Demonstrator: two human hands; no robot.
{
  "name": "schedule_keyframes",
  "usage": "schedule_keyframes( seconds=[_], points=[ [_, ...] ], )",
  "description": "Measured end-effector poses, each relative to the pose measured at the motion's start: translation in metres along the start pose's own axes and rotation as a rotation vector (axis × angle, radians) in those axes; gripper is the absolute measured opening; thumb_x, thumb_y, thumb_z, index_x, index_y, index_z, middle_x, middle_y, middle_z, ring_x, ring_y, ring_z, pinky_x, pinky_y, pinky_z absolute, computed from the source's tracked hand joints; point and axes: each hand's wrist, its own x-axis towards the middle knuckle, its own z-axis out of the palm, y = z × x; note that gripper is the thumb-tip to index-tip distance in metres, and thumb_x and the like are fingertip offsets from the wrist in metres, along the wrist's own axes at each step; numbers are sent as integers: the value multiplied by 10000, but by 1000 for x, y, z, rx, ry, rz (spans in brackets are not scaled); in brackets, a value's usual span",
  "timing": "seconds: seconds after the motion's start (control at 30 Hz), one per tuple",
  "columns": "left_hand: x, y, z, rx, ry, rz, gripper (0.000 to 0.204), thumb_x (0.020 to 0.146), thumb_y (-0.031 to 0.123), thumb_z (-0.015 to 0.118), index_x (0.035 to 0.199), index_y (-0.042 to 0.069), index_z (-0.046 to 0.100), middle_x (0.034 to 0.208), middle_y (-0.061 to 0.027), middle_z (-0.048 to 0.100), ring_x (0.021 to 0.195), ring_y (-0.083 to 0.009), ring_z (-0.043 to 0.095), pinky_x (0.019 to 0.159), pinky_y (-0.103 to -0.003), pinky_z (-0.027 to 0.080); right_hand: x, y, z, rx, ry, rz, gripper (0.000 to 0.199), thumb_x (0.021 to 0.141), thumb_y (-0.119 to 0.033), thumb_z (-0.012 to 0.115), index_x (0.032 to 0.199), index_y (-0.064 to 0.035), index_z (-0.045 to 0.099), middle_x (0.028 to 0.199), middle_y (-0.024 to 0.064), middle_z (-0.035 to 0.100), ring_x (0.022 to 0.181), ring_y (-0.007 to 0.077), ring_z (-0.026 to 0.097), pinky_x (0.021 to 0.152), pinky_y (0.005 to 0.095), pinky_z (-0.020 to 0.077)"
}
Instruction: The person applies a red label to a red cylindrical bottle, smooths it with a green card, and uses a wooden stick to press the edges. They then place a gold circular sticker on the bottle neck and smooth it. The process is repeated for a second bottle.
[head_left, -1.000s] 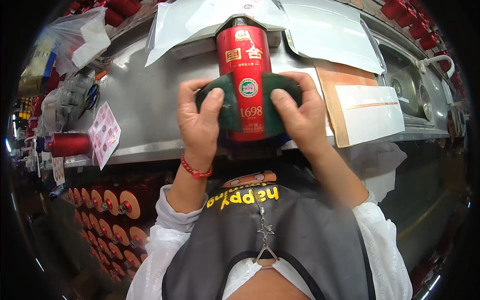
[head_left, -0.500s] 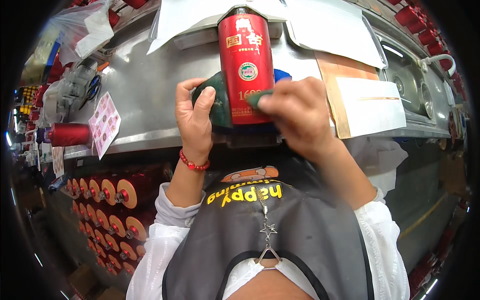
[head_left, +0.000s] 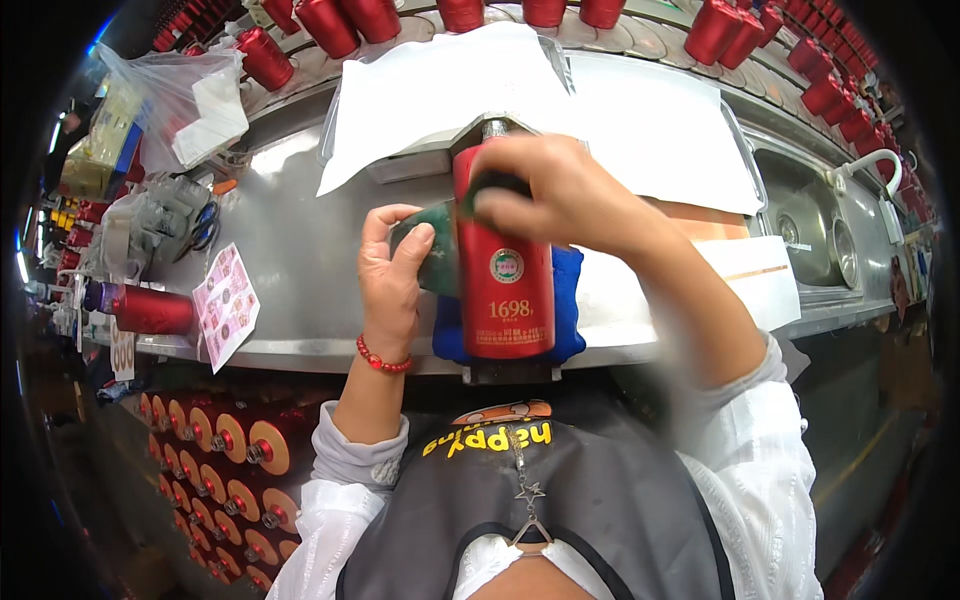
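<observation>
A glossy red bottle [head_left: 507, 300] with gold print and a round green and pink label lies on a blue cushion [head_left: 567, 300], its neck away from me. My left hand [head_left: 392, 265] pinches a dark green scraper-like sheet [head_left: 437, 262] between thumb and fingers, its edge beside the bottle's left side. Over the bottle's upper part reaches my right hand [head_left: 555, 190], blurred by motion. Its curled fingers grip a small dark green piece [head_left: 497, 184], whose kind I cannot make out. That hand covers much of the bottle near its shoulder.
A sheet of pink stickers [head_left: 228, 305] lies left, beside another red bottle [head_left: 155, 310] and scissors [head_left: 205, 228]. White paper [head_left: 440, 85] covers a tray ahead. The sink [head_left: 800, 205] is at right. Red bottles [head_left: 265, 58] line the back; several more [head_left: 228, 438] are stacked below.
My right hand has moved from the bottle's lower end up toward its shoulder, uncovering the lower print. The left hand still holds the green sheet. The head view has shifted, showing more of the back.
</observation>
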Motion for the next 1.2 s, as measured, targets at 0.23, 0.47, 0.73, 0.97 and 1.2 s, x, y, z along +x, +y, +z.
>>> schedule_keyframes(
  seconds=[0.23, 0.47, 0.73, 0.97, 1.2],
  points=[
    [16, -46, -54, 360, 81, -47, 152, 940, 134, 673, 1050, 56, 603, 862, 31, 590, 800, -31, 496, 706, -192, 418, -41, -29, 26, -305, 181, -357, 56, 811, -122, 664, 849, -136, 627, 823, 20, 580, 763, 194, 597, 763, 414, 404],
    [22, -40, -65, 1493, 180, 188, 403, 977, 350, 611, 1290, 96, 624, 1135, -177, 660, 1016, -317, 601, 871, -389, 472, -154, -6, 3, 267, 352, 526, 200, 907, -154, 672, 1033, -5, 627, 871, 136, 659, 791, 298, 649, 713, 348, 509],
    [-38, -9, 16, 736, 63, 497, 443, 1065, 312, 447, 1302, -47, 553, 1283, -145, 578, 1194, -231, 545, 1015, -368, 406, -265, 63, -50, -638, 293, 506, 321, 838, 63, 549, 1116, -38, 676, 1410, 150, 541, 1297, 329, 495, 1072, 386, 443],
    [-62, -30, 32, 507, -89, 442, 663, 1042, 513, 400, 1376, -57, 443, 1327, -148, 515, 1142, -214, 561, 1006, -368, 465, -315, 91, -62, -737, 232, 511, 237, 876, -78, 615, 1093, -78, 711, 1294, 116, 605, 1245, 300, 524, 967, 426, 493],
    [-70, -33, 13, 702, -205, 496, 995, 882, 719, 542, 1481, -47, 329, 1424, -161, 437, 1247, -248, 481, 1038, -394, 419, -305, 96, -62, -669, 272, 368, 119, 851, -90, 661, 957, -55, 702, 1176, 107, 626, 1176, 319, 537, 958, 432, 471]
  ],
)
